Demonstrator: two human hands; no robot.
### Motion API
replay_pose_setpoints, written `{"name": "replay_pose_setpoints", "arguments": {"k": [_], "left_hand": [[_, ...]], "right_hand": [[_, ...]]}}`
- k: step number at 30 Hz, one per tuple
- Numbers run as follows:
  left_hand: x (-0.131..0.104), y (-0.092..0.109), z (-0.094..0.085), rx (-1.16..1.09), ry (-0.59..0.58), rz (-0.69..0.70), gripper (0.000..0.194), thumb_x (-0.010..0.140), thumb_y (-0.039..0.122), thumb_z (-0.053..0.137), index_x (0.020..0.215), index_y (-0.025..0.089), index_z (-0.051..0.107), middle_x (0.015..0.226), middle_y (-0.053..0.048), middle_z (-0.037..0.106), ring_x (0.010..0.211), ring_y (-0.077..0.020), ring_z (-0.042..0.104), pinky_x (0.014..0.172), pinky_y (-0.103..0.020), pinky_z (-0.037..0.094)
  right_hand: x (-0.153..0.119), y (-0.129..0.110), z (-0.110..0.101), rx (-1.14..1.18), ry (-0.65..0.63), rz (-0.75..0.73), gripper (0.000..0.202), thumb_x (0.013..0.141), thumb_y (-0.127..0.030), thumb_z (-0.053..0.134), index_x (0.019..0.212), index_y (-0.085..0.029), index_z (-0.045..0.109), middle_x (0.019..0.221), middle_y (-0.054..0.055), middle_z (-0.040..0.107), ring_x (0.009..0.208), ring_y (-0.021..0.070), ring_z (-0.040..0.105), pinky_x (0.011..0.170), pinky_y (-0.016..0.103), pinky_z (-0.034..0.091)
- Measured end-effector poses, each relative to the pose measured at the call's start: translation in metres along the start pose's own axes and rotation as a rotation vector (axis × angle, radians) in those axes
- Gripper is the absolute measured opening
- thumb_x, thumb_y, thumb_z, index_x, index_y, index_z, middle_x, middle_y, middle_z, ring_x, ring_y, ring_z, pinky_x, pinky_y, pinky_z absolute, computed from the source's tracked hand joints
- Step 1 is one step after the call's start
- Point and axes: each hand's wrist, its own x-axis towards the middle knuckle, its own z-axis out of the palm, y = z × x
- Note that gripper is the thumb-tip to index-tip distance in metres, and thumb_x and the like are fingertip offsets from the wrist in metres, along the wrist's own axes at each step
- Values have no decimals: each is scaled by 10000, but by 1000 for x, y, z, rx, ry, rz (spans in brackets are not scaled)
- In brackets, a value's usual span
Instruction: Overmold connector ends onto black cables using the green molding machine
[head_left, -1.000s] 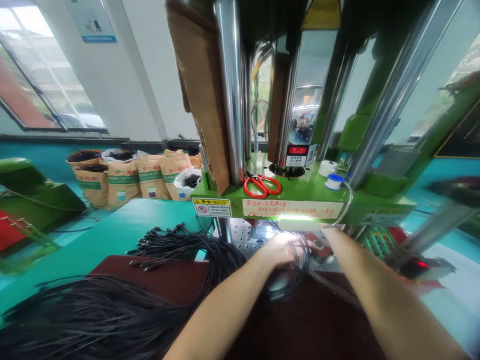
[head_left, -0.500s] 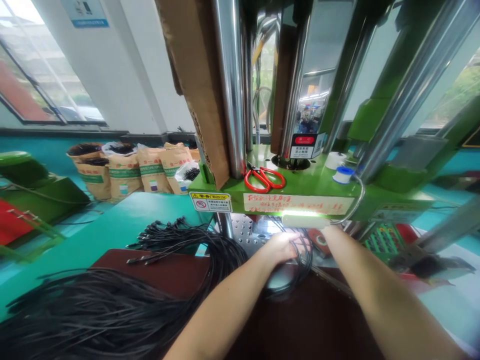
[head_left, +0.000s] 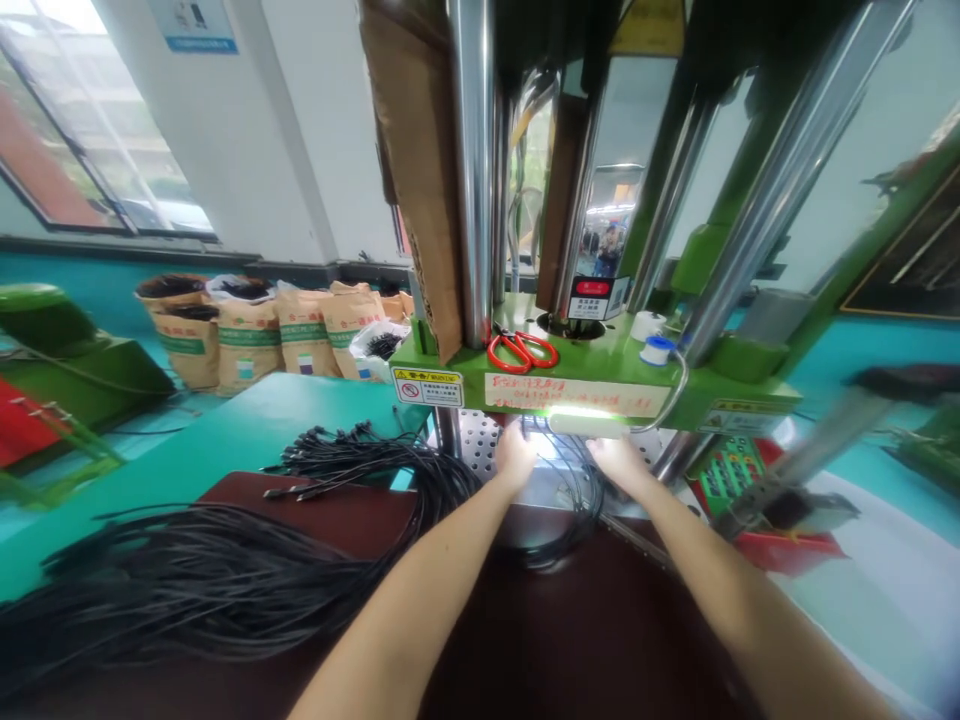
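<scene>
Both hands reach into the lit gap under the green press head. My left hand (head_left: 516,458) is at the left side of the metal plate (head_left: 544,490), its fingers curled; what they grip, if anything, is hidden. To the right, my right hand (head_left: 621,465) lies below the lamp (head_left: 589,422), and its fingertips are mostly hidden by lamp and glare. Several thin black cables (head_left: 589,500) run between the two hands from the bright area and loop down over the plate's front edge.
A thick bundle of black cables (head_left: 225,580) covers the brown board (head_left: 352,520) at left. Red-handled scissors (head_left: 523,352) and a blue-and-white spool (head_left: 657,350) rest on the green press (head_left: 705,378). A button panel (head_left: 731,470) stands at right. Filled paper sacks (head_left: 247,345) line the wall.
My left hand has left the looped cables and moved left and forward. My right hand, hidden behind the lamp before, now shows below it. The view has shifted slightly.
</scene>
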Motion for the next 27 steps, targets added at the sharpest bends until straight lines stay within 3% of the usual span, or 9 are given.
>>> {"name": "replay_pose_setpoints", "arguments": {"k": [3, 11, 14, 18, 22, 27], "left_hand": [[0, -2, -13, 220, 15, 135, 309, 736, 93, 454, 1031, 165, 508, 936, -129, 589, 984, -279, 528, 839, -383, 367], [5, 6, -14, 557, 0, 249, 344, 755, 53, 390, 1053, 136, 542, 865, -144, 617, 931, -276, 556, 824, -386, 366], [-1, 14, -14, 575, 32, 284, 280, 815, 173, 391, 1044, 147, 552, 944, -147, 604, 979, -271, 537, 842, -384, 371], [-12, 20, -7, 512, 57, 359, 357, 807, 380, 451, 1058, 150, 557, 1047, -156, 579, 1045, -285, 494, 879, -384, 369], [-9, 18, 2, 452, 20, 364, 230, 765, 249, 500, 910, 120, 624, 869, -171, 618, 1004, -308, 512, 861, -394, 386], [2, 11, 3, 422, 36, 355, 258, 758, 133, 449, 961, 114, 607, 877, -169, 609, 974, -298, 531, 864, -398, 387]], "right_hand": [[1, -2, 4, -35, 3, 20, 236, 820, -207, 444, 817, -99, 653, 851, 126, 666, 843, 214, 604, 774, 335, 430], [5, -5, 2, -64, 53, -11, 315, 830, -226, 392, 1013, -134, 631, 980, 136, 651, 925, 246, 588, 788, 319, 414], [4, -14, -4, -76, 61, -53, 312, 841, -251, 393, 1034, -169, 625, 992, 118, 650, 944, 248, 578, 796, 328, 413], [1, -27, -7, -103, 54, -123, 269, 813, -196, 440, 996, -168, 636, 980, 118, 651, 946, 248, 575, 839, 332, 395], [0, -32, -6, -135, 46, -155, 269, 804, -127, 415, 960, -138, 634, 965, 123, 650, 949, 238, 572, 867, 328, 381], [4, -31, -1, -165, 35, -148, 252, 792, -105, 407, 875, -125, 643, 949, 131, 649, 940, 238, 572, 857, 316, 389]]}}
